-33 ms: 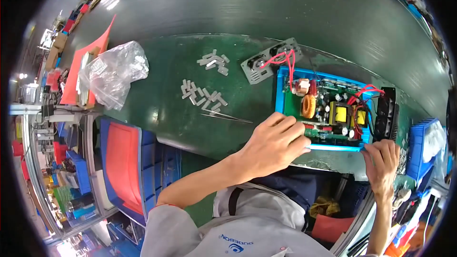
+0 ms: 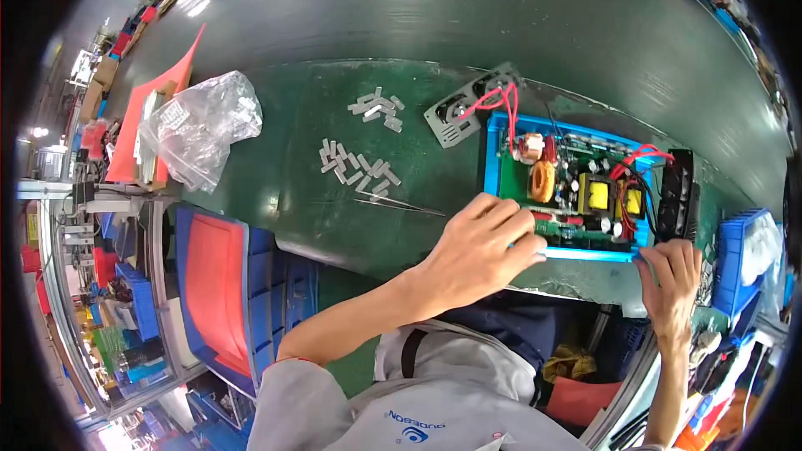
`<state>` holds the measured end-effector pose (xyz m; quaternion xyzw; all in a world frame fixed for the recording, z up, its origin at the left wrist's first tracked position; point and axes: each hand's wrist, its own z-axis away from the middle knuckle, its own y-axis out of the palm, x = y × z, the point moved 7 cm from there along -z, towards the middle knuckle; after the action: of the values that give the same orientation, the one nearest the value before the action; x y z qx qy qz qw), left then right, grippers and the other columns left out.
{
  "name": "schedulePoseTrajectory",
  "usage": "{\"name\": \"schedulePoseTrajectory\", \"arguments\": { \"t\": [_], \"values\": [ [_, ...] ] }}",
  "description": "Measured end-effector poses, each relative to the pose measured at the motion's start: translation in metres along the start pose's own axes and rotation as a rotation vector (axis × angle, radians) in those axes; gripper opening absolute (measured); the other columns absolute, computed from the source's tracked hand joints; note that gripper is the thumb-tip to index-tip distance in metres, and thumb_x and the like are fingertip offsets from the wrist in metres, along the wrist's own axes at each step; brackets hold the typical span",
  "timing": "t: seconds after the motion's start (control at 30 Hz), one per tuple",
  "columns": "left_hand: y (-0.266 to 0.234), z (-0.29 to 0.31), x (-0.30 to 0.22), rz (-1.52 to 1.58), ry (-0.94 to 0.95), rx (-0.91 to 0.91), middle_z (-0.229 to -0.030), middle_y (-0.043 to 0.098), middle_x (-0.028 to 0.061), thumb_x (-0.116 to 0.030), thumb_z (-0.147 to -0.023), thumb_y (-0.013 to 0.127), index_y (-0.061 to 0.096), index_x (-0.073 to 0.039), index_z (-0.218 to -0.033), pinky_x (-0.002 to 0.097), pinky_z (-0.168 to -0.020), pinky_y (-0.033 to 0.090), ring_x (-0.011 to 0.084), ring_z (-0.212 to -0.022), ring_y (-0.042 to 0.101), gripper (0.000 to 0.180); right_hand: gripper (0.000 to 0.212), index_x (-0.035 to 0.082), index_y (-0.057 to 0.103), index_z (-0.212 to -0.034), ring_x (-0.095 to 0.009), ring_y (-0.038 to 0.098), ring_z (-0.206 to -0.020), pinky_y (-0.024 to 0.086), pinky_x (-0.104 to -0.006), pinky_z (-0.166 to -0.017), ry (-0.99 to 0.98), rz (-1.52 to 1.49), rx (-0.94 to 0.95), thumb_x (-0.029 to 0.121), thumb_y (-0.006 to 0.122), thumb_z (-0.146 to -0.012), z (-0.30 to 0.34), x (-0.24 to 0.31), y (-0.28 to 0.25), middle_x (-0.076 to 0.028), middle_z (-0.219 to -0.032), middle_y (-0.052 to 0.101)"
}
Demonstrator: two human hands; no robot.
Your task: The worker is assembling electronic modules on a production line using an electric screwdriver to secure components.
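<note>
Compared with the earlier frame, note only a slight nudge of the blue case (image 2: 589,255) away from the body, a small rise of the right hand (image 2: 671,288) and fresh blur at the gray end plate (image 2: 451,121). Find the case on the right part of the green bench (image 2: 301,117), close to its near edge, with a populated circuit board (image 2: 514,179) inside. Apparently engaged in seating or steadying the case, with left hand (image 2: 489,250) curled and gripping the near wall toward its left corner. At the near right corner, see the right hand's bent fingers against the rim; cannot tell whether pinching or merely touching. For the next move, probably keep both corners supported and spare the red wires (image 2: 513,117) any tug. Mind the black fan panel (image 2: 675,200) just beside the right wall, then the blue bin (image 2: 731,263) beyond. Look left for more room, as far as the tweezers (image 2: 401,205) and loose metal pieces (image 2: 357,169).
</note>
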<state>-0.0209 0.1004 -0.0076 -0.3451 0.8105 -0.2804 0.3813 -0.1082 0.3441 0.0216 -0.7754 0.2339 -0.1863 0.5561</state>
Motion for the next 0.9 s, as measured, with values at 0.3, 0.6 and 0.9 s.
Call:
{"name": "schedulePoseTrajectory", "arguments": {
  "t": [0.3,0.6,0.9],
  "values": [
    [-0.1,0.059,0.053,-0.286,-0.431,-0.029,-0.102,0.065,0.0098,-0.005,-0.08,0.081,0.073,-0.007,-0.109,0.0405,-0.079,0.052,0.0306,-0.092,0.063,0.03,0.029,0.008,0.07,-0.098,-0.026,0.061,-0.089,0.043,-0.0389,-0.079,0.076,-0.04,-0.052,0.008,0.084,-0.072,-0.049,0.017,-0.032,-0.005,-0.094,0.065],
    [-0.097,0.092,0.078,-0.268,-0.292,0.039,-0.1,0.067,0.0099,-0.004,-0.087,0.073,0.067,-0.004,-0.098,0.0349,-0.078,0.054,0.0239,-0.09,0.068,0.012,0.029,0.007,0.07,-0.097,-0.026,0.061,-0.084,0.044,-0.0375,-0.075,-0.158,-0.167,-0.141,-0.001,0.081,-0.072,-0.12,0.101,-0.014,-0.006,-0.09,0.066],
    [-0.096,0.163,0.093,0.512,-0.901,-0.527,-0.106,0.068,0.0085,-0.007,-0.103,0.058,0.062,0.001,-0.111,0.0271,-0.08,0.052,0.0121,-0.085,0.063,0.011,0.011,0.003,0.066,-0.09,-0.034,0.064,-0.088,0.052,-0.0448,-0.075,-0.297,-0.51,0.032,0.012,0.072,-0.087,-0.207,0.216,0.1,-0.013,-0.085,0.064]
  ]
}}
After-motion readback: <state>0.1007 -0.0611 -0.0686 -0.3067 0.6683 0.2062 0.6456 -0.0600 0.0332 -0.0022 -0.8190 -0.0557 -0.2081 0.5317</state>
